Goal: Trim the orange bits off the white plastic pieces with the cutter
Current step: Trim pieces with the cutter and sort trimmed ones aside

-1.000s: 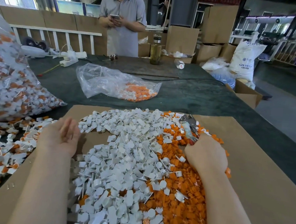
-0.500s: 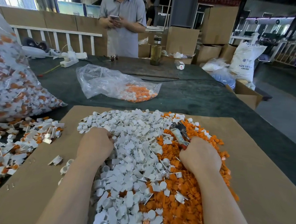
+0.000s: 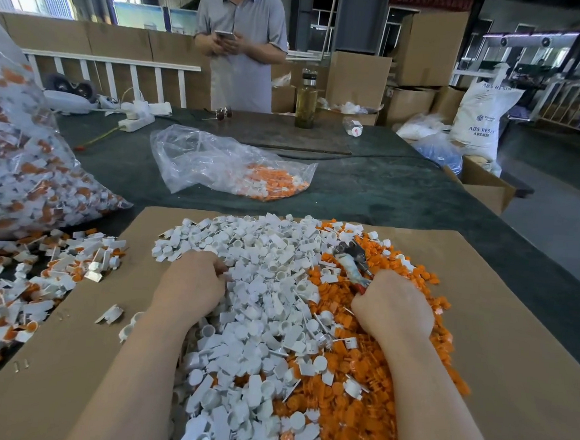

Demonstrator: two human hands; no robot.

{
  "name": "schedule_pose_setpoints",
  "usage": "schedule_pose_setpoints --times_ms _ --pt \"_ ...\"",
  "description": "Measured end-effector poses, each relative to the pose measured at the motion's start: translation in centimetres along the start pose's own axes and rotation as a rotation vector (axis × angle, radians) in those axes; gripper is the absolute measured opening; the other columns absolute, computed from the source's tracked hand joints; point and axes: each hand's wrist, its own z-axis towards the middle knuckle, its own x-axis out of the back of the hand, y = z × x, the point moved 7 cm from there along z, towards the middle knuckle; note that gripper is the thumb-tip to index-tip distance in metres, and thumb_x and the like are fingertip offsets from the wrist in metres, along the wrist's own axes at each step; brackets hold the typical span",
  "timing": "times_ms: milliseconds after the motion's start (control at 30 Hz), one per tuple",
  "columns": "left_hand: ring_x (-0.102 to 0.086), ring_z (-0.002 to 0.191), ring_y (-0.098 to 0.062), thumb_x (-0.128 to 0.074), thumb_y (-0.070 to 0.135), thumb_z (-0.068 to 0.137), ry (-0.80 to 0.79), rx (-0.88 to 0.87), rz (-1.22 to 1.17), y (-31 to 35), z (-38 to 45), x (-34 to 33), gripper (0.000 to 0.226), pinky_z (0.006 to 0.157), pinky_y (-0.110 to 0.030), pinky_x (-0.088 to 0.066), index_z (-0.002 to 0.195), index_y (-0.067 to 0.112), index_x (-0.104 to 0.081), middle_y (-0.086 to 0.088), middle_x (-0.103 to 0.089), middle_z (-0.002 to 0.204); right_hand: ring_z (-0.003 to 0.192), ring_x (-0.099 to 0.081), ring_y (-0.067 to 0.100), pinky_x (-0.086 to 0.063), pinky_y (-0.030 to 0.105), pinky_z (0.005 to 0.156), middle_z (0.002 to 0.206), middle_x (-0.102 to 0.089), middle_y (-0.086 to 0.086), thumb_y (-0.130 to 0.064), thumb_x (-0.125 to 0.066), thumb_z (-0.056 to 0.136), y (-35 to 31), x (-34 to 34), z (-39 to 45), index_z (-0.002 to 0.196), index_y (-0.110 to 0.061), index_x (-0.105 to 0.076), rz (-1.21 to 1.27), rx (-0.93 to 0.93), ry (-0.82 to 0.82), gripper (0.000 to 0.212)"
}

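A heap of white plastic pieces (image 3: 264, 280) covers the middle of a cardboard sheet (image 3: 513, 338), with a heap of cut orange bits (image 3: 364, 410) along its right side. My left hand (image 3: 191, 288) lies on the white heap's left edge, fingers curled into the pieces; whether it holds one is hidden. My right hand (image 3: 396, 306) rests on the orange heap and grips the handles of the cutter (image 3: 351, 258), whose metal jaws point away from me. Untrimmed white-and-orange pieces (image 3: 37, 277) lie scattered at the left.
A big clear bag (image 3: 20, 173) of untrimmed pieces sits far left, and a smaller bag (image 3: 230, 164) with orange bits lies on the green table (image 3: 386, 195). A person (image 3: 242, 41) stands behind the table with a phone. A bottle (image 3: 305, 100) and boxes stand beyond.
My left hand swept right from the bare cardboard to the white heap and now digs in. My right hand stayed put, the cutter tilting slightly.
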Motion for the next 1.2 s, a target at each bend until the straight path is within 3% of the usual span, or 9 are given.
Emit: schedule_pose_setpoints --times_ms 133,233,400,500,600,733,867,1067,1200 --pt "-0.062 0.074 -0.012 -0.053 0.023 0.097 0.059 0.009 -0.137 0.3 -0.1 0.3 0.010 0.062 -0.029 -0.049 0.092 0.022 -0.062 0.006 -0.068 0.082 0.064 -0.053 0.012 -0.040 0.025 0.049 0.075 -0.055 -0.003 -0.029 -0.063 0.087 0.1 0.0 0.0 0.073 -0.024 -0.046 0.029 -0.011 -0.025 0.023" --pt "-0.057 0.070 -0.006 -0.054 0.022 0.094 0.139 -0.017 -0.236 0.9 -0.5 1.2 0.007 0.056 -0.023 -0.042 0.092 0.021 -0.060 0.010 -0.063 0.077 0.062 -0.051 0.010 -0.035 0.024 0.046 0.074 -0.054 -0.004 -0.031 -0.063 0.087 -0.1 0.2 -0.1 0.071 -0.025 -0.042 0.014 -0.005 0.000 0.027" --pt "-0.058 0.054 -0.012 -0.060 0.037 0.092 0.139 -0.027 -0.429 2.2 -1.3 2.0 0.019 0.053 -0.025 -0.044 0.081 0.024 -0.068 0.007 -0.066 0.059 0.062 -0.049 0.010 -0.033 0.024 0.046 0.074 -0.052 -0.006 -0.034 -0.061 0.087 -0.4 0.5 -0.2 0.072 -0.027 -0.040 0.013 0.029 0.039 0.027" --pt "-0.071 0.067 -0.020 -0.062 0.043 0.093 0.089 0.003 -0.607 3.2 -1.8 2.0 0.025 0.061 -0.029 -0.053 0.078 0.025 -0.070 0.007 -0.073 0.067 0.061 -0.050 0.011 -0.032 0.023 0.046 0.073 -0.054 -0.005 -0.035 -0.057 0.088 -0.5 1.1 -0.2 0.073 -0.026 -0.044 0.116 0.069 0.100 0.022" --pt "-0.072 0.066 -0.011 -0.066 0.037 0.093 0.058 -0.008 -0.752 4.7 -2.3 1.7 0.020 0.065 -0.026 -0.057 0.077 0.025 -0.072 0.010 -0.074 0.067 0.058 -0.054 0.010 -0.035 0.024 0.046 0.066 -0.060 -0.006 -0.035 -0.060 0.089 -1.0 1.6 -0.2 0.074 -0.023 -0.054 0.478 0.157 0.069 0.020" --pt "-0.069 0.055 -0.007 -0.070 0.018 0.091 0.005 -0.043 -0.943 6.8 -3.3 1.0 0.010 0.050 -0.013 -0.050 0.084 0.023 -0.073 0.003 -0.075 0.068 0.049 -0.046 -0.001 -0.038 0.014 0.046 0.058 -0.054 -0.012 -0.030 -0.069 0.086 -2.4 2.0 -0.9 0.079 -0.019 -0.063 0.919 0.238 -0.026 0.014" --pt "-0.070 0.058 -0.012 -0.070 0.012 0.091 -0.065 -0.050 -1.042 8.4 -4.2 -0.1 0.010 0.052 -0.018 -0.052 0.089 0.021 -0.073 -0.003 -0.075 0.071 0.057 -0.047 0.004 -0.040 0.014 0.051 0.062 -0.054 -0.003 -0.026 -0.071 0.084 -3.7 2.4 -1.7 0.081 -0.014 -0.066 1.017 0.352 -0.037 0.014" --pt "-0.070 0.058 -0.011 -0.062 0.004 0.094 -0.130 -0.085 -1.006 9.1 -4.4 -0.5 0.021 0.053 -0.019 -0.054 0.086 0.020 -0.074 -0.002 -0.072 0.066 0.058 -0.051 -0.003 -0.041 0.011 0.054 0.063 -0.057 -0.021 -0.021 -0.071 0.086 -5.0 2.8 -2.4 0.081 -0.019 -0.064 1.005 0.466 0.008 0.008" --pt "-0.071 0.063 -0.011 -0.069 0.013 0.091 -0.162 -0.123 -0.999 9.5 -4.4 -0.5 0.008 0.058 -0.019 -0.055 0.087 0.014 -0.076 -0.002 -0.075 0.071 0.060 -0.053 -0.002 -0.040 0.013 0.054 0.067 -0.058 -0.028 -0.024 -0.069 0.085 -5.2 3.1 -2.6 0.078 -0.026 -0.060 0.908 0.497 0.076 0.012"
